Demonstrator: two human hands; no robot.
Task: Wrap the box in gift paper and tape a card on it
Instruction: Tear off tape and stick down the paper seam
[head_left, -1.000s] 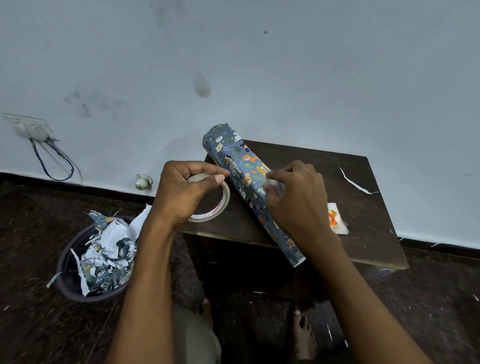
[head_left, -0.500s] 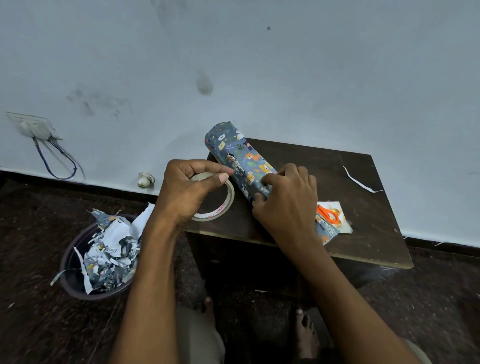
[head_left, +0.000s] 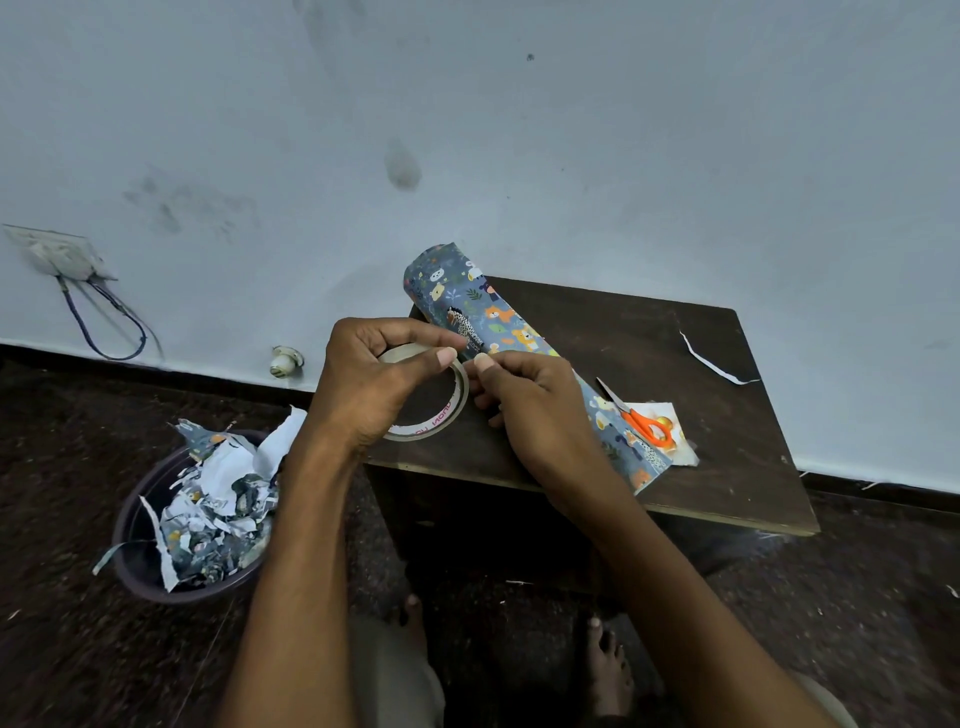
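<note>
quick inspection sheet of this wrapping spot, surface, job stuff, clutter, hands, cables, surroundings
Surface: dark wooden table against the wall, scuffed.
Job's things: wrapped box in animal-print paper lying diagonally on the table; tape roll at its left; card under the orange scissors.
Clutter: paper strip on the table; bin full of paper scraps on the floor.
Grippers: left hand grips the tape roll; right hand pinches at the roll's edge, what it holds cannot be told.
Cables: blue cable looping from a wall socket.
Surroundings: pale stained wall, dark floor, bare feet below.
</note>
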